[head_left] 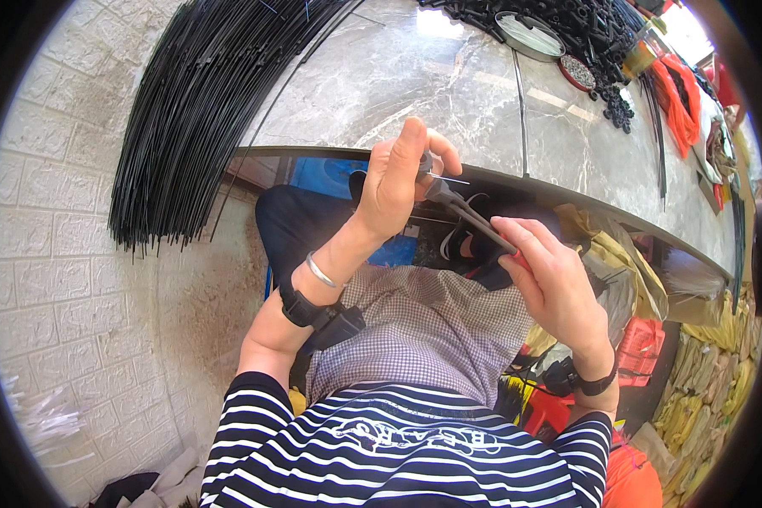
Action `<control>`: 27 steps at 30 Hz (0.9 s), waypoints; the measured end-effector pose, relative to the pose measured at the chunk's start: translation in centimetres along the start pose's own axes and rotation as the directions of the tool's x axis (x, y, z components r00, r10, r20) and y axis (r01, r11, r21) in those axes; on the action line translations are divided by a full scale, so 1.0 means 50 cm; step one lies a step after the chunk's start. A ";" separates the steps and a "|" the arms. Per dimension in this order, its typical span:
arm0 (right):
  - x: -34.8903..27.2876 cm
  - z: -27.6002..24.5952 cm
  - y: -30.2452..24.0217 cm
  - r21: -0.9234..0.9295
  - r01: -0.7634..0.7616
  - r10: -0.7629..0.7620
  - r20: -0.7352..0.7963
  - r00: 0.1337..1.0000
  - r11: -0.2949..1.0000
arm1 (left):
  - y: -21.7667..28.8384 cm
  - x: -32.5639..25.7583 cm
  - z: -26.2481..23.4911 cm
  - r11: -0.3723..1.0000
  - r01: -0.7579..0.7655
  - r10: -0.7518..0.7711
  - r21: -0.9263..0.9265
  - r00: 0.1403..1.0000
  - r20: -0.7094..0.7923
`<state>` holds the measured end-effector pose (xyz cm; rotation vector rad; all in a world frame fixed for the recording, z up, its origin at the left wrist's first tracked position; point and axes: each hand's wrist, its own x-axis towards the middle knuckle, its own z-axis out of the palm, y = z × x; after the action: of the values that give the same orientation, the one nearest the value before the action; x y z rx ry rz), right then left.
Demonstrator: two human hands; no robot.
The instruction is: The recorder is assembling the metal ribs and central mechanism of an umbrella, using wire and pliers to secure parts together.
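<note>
My left hand (391, 186) is raised at the near edge of the table, its fingers closed round a small black part (425, 164). A short thin wire (453, 179) sticks out from that part to the right. In my right hand (554, 275) are long-handled metal pincers (467, 210) with a red grip end. The pincers' jaws point up and left, close beside the black part and the wire. Whether the jaws touch the wire I cannot tell. My left fingers partly hide the black part.
Long thin black cables (203, 118) hang in a thick bundle over the grey marbled table (389, 97) at left. Black tube pieces (567, 30), a round dish (529, 38) and a red-rimmed dish (577, 74) stand at back right. Beyond them lies a red bag (679, 102). Yellowish bundles (720, 364) fill the right.
</note>
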<state>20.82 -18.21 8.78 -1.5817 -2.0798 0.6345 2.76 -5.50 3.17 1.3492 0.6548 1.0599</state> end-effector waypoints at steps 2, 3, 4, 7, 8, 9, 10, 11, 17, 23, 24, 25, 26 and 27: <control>0.000 0.002 0.000 -0.011 0.006 -0.006 -0.012 1.000 1.000 | -0.005 -0.001 0.000 0.999 -0.038 0.038 0.007 0.999 0.003; 0.000 0.003 0.001 -0.014 -0.005 0.005 -0.018 1.000 1.000 | -0.002 -0.001 0.002 0.999 -0.037 0.037 0.007 0.999 0.005; 0.000 0.003 0.002 -0.016 -0.015 0.015 -0.024 1.000 1.000 | 0.002 -0.003 0.003 1.000 -0.018 0.018 0.017 1.000 0.006; 0.000 0.001 0.002 -0.009 -0.035 0.035 -0.016 0.999 0.999 | 0.006 -0.006 0.003 0.999 -0.006 0.006 0.032 1.000 0.012; 0.000 0.000 0.001 -0.008 -0.035 0.035 -0.016 0.999 0.999 | 0.006 -0.006 0.003 0.999 -0.014 0.013 0.036 1.000 0.018; 0.000 0.000 0.000 0.002 -0.042 0.042 -0.010 0.999 0.999 | 0.006 -0.007 0.003 0.999 -0.012 0.012 0.036 1.000 0.018; -0.001 0.000 0.000 0.012 -0.048 0.049 -0.005 0.999 0.999 | 0.006 -0.007 0.002 1.000 -0.009 0.009 0.030 1.000 0.020; -0.002 0.000 0.000 0.014 -0.050 0.050 -0.004 0.999 0.999 | 0.006 -0.007 0.002 1.000 -0.006 0.006 0.024 1.000 0.022; -0.005 0.001 0.010 0.059 -0.025 0.025 -0.009 1.000 0.998 | 0.008 -0.011 0.013 1.000 0.012 -0.012 -0.013 1.000 -0.005; -0.022 0.028 0.017 0.637 -0.535 0.223 0.506 0.833 0.555 | -0.008 -0.027 0.031 0.996 0.025 -0.027 -0.085 1.000 -0.016; -0.024 0.035 0.020 0.637 -0.536 0.223 0.506 0.833 0.555 | -0.006 -0.026 0.029 0.996 0.026 -0.027 -0.085 0.999 -0.016; -0.027 0.043 0.026 0.560 -0.385 0.233 0.325 0.917 0.734 | -0.004 -0.022 0.026 0.995 0.050 -0.051 -0.085 0.999 -0.008; -0.030 0.045 0.030 0.425 -0.235 0.195 0.137 0.971 0.874 | -0.003 -0.020 0.024 0.994 0.074 -0.074 -0.085 0.997 0.001; -0.031 0.035 0.032 0.382 -0.229 0.175 0.169 0.970 0.895 | -0.003 -0.019 0.021 0.994 0.073 -0.073 -0.086 0.997 0.000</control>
<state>21.37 -19.48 6.28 -1.5548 -1.7331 1.1845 3.32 -6.83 3.01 1.2412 0.6487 1.0203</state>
